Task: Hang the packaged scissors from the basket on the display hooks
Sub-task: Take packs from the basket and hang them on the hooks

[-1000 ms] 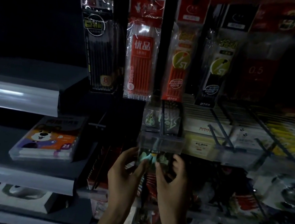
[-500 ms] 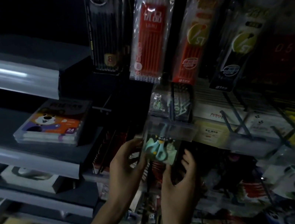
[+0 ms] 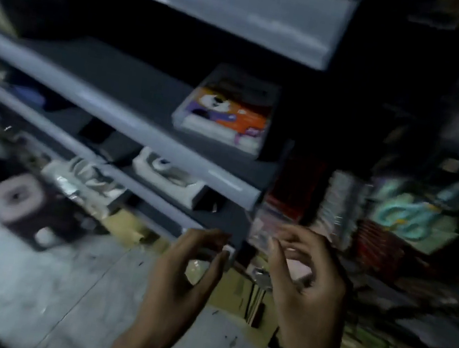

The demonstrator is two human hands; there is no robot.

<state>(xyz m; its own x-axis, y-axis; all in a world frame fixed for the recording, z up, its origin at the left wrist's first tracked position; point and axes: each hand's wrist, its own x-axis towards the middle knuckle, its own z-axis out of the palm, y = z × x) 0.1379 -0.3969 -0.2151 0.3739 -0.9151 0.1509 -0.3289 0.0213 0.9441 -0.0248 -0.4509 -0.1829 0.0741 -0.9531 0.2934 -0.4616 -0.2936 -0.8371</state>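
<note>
Head view, tilted and blurred: the packaged scissors point(image 3: 406, 215) sit in the display to the right of the cartoon-dog box point(image 3: 226, 112) and a little lower. Their long axis slants across the picture, teal handles at lower left, blades pointing up and right. Below that box the left hand point(image 3: 185, 266) and right hand point(image 3: 307, 281) hover side by side, fingers loosely curled, holding nothing.
</note>
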